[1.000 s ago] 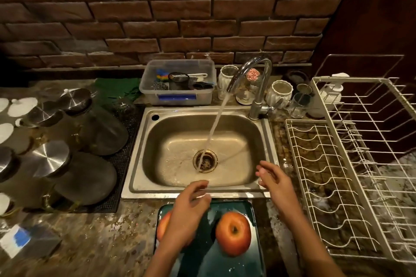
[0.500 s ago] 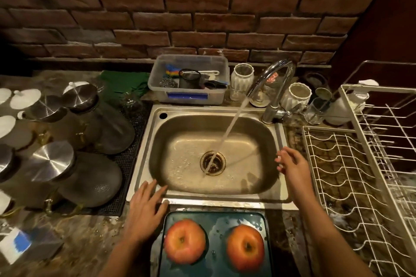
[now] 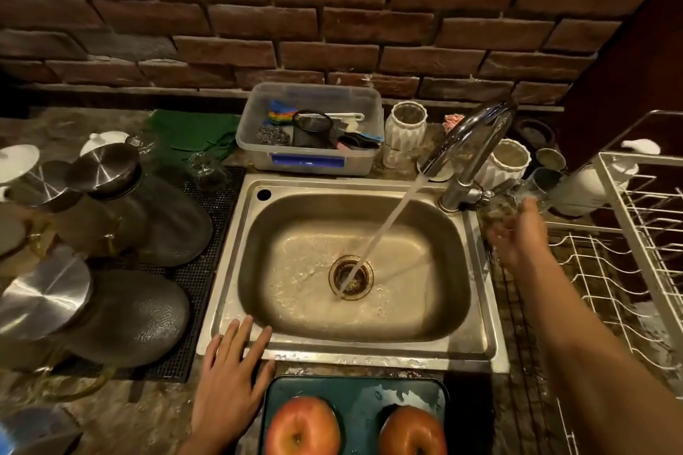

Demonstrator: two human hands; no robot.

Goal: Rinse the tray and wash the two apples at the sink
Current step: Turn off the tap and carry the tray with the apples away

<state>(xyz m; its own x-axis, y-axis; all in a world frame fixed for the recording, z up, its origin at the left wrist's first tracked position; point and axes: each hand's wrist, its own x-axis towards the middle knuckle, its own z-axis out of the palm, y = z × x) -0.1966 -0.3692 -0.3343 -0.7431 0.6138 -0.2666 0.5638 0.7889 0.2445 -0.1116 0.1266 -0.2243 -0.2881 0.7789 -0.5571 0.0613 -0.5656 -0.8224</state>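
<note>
A dark green tray lies wet on the counter in front of the steel sink. Two red apples rest on it: the left apple and the right apple, both cut off by the frame's bottom edge. My left hand lies flat and empty on the counter, just left of the tray, fingers touching the sink's front rim. My right hand, blurred and empty, is raised at the sink's right rim, close to the faucet and its side lever. Water streams from the faucet into the drain.
A white wire dish rack fills the right side. Upturned glass jars with steel lids lie on a black mat at left. Behind the sink stand a plastic tub of scrubbers, white ribbed cups and a brick wall.
My left hand left the apple and moved off the tray to the counter beside it. My right hand rose from the sink's front-right rim toward the faucet lever. The view shifted closer.
</note>
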